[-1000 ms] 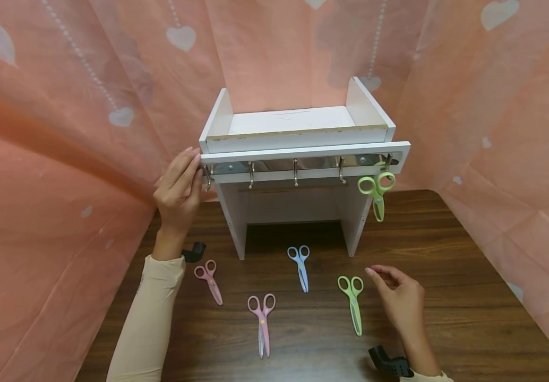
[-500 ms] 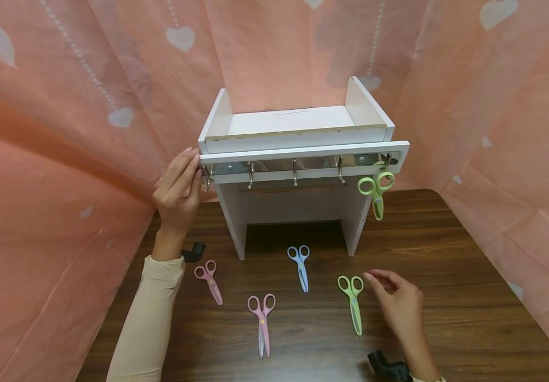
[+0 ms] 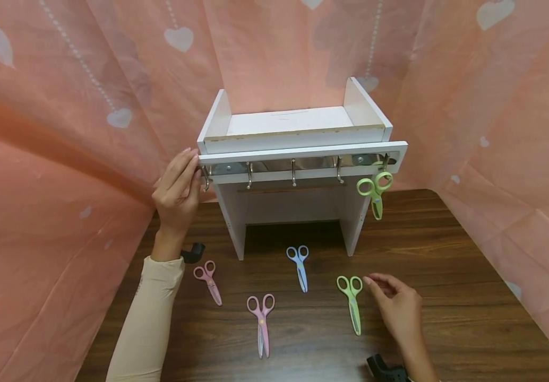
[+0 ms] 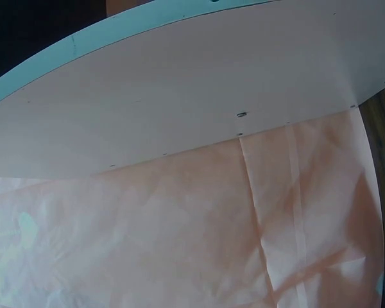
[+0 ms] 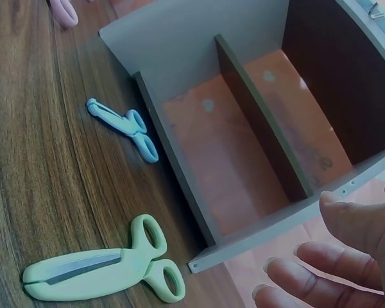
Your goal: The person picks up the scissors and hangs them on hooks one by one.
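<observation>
In the head view my left hand holds the left end of a white rail with several metal hooks. Green scissors hang from the rail's rightmost hook. A second green pair lies on the table, handles away from me. Just right of its handles is my right hand, thumb and fingers bent loosely around nothing. In the right wrist view, this hand shows spread fingers, apart from the green scissors. The left wrist view shows a white panel but no hand.
Blue scissors lie before the white shelf unit. Two pink pairs lie left of them, one small and one larger. The wooden table has pink cloth hanging around it.
My right hand has shifted slightly towards me, its fingertips lower beside the green scissors' handles. My left hand keeps its place on the rail.
</observation>
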Available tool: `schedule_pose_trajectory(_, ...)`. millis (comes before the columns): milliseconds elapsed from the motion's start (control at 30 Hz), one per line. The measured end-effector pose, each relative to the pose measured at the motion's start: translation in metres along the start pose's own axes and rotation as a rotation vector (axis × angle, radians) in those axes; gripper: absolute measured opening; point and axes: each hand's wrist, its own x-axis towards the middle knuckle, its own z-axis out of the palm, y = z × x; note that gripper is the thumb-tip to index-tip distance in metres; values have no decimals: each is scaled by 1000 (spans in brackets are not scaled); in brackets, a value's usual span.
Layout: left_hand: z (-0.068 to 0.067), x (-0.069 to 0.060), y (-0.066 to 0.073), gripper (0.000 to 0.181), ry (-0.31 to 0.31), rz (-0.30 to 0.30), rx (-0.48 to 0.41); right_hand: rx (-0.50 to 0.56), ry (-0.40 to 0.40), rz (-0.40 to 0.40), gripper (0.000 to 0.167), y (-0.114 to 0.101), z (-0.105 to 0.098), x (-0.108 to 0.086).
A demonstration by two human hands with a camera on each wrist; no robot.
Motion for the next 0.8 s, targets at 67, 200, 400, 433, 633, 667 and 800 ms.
schedule_pose_trajectory(67, 0, 0, 0, 39, 2, 1, 1, 4, 0, 3, 16, 0, 0, -1)
schedule_pose_trajectory(200, 0, 0, 1, 39, 0, 1, 1, 12, -2, 10, 16, 0, -1, -2)
schedule_pose_trajectory(400, 0, -1, 0, 39, -6, -3, 2, 3, -15, 17, 17, 2, -1, -5)
schedule_pose_trajectory(433, 0, -1, 0, 39, -6, -4, 4, -1, -15, 17, 17, 2, -1, -6)
schedule_pose_trajectory(633, 0, -4, -3, 39, -6, -8, 9, -7, -13, 21, 16, 5, 2, -10)
schedule_pose_trajectory(667, 0, -4, -3, 40, -6, -8, 8, -6, -13, 24, 16, 6, 3, -10)
schedule_pose_trajectory(800, 0, -5, -5, 40, -4, -12, 4, 10, -17, 31, 14, 8, 6, -13)
